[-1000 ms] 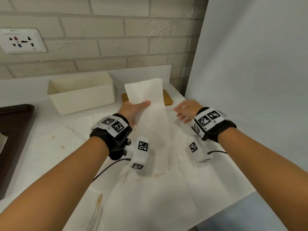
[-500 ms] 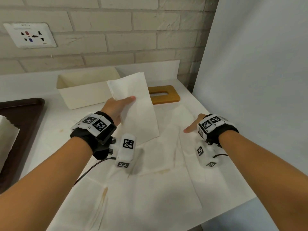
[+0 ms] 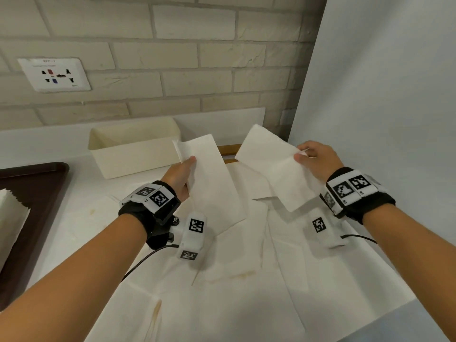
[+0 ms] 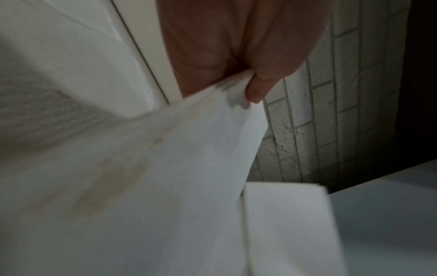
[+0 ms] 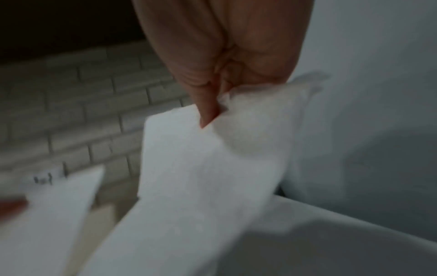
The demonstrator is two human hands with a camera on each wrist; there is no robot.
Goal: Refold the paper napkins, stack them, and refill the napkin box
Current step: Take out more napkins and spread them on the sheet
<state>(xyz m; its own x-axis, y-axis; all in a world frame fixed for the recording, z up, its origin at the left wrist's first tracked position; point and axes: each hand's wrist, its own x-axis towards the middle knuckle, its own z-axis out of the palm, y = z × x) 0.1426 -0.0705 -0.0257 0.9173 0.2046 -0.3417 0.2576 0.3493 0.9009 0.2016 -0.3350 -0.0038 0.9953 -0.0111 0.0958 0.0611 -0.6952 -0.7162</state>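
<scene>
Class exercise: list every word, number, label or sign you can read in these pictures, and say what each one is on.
Nothing here can be read for certain.
Socket plate: a small line of print at its top, too blurred to read.
Wrist bands and camera units: black-and-white square code markers, with tiny characters beside them too small to read.
Napkins, box: no text.
</scene>
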